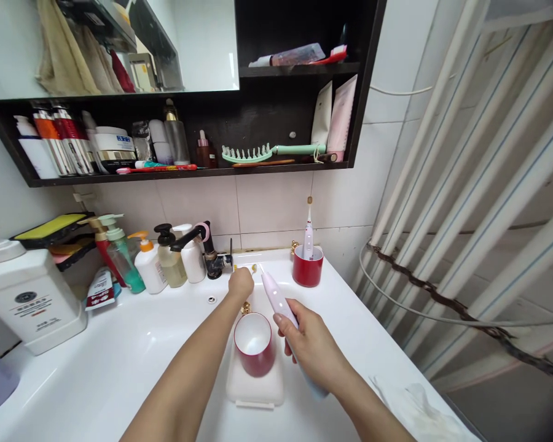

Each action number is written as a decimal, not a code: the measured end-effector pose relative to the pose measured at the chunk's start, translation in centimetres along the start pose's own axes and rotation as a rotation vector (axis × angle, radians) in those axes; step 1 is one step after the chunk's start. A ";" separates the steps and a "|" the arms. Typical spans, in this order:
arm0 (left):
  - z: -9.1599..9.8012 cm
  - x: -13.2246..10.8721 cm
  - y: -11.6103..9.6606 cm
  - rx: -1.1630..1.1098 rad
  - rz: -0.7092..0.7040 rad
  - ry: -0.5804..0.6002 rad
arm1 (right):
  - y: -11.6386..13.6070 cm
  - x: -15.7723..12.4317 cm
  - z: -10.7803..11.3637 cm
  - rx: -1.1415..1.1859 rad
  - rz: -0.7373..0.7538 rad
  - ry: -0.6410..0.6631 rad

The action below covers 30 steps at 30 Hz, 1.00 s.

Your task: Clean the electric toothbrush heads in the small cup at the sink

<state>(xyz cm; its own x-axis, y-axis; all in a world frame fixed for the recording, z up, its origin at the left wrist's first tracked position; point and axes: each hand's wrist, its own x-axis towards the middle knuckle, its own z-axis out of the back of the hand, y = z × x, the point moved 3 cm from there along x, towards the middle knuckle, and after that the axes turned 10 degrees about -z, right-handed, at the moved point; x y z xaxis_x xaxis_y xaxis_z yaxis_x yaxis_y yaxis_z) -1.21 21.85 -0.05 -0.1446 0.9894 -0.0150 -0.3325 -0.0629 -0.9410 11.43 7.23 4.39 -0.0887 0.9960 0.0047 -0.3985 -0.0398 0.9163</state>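
Note:
Wrapped in the fingers of my right hand [304, 331] is a pink electric toothbrush handle [274, 294], its bare metal tip pointing up and away. My left hand [241, 283] is closed near that tip, beside a small yellowish brush head [254, 268]; what its fingers hold, if anything, is hidden. Below my hands a red cup [260, 362] with a white inside stands on a white soap-box-like case [253, 393]. Farther back, another red cup [307, 273] holds an upright electric toothbrush [308, 236].
The sink basin [142, 344] and black faucet [209, 252] lie left. Pump bottles [150, 267] line the back edge. A dark shelf [188, 175] hangs above, holding toiletries and a green hairbrush [299, 149]. White pipes [479, 184] stand right; crumpled plastic [415, 411] lies front right.

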 end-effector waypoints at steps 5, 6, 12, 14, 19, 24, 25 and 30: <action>2.2 -3.1 -0.4 -0.256 0.041 0.053 | -0.3 -0.1 -0.3 -0.054 0.004 0.042; 2.9 -4.1 -0.4 -0.321 0.041 0.053 | -0.4 -0.2 -0.5 -0.062 0.001 0.063; 5.9 -9.5 0.0 -0.712 0.017 -0.032 | -0.3 -1.4 -3.0 -0.092 -0.026 0.271; 6.1 -10.6 0.1 -0.819 0.006 -0.061 | -0.2 -1.8 -3.7 -0.089 -0.038 0.322; 5.9 -11.5 0.3 -0.984 -0.009 -0.118 | -0.3 -1.9 -4.4 -0.090 -0.068 0.361; 5.9 -11.5 0.8 -1.017 -0.025 -0.118 | -0.9 -1.7 -4.9 -0.096 -0.063 0.353; 6.0 -11.5 0.9 -1.016 -0.031 -0.121 | -1.0 -1.7 -5.0 -0.094 -0.065 0.353; 6.0 -11.5 1.1 -1.002 -0.066 -0.147 | -1.4 -1.7 -5.7 -0.059 -0.086 0.352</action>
<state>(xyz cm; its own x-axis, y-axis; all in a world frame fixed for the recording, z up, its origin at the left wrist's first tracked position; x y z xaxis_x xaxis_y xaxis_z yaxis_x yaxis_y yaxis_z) -5.52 9.63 1.17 -0.2897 0.9568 0.0250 0.5813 0.1966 -0.7896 6.98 5.14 0.83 -0.3572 0.9082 -0.2183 -0.4687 0.0279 0.8829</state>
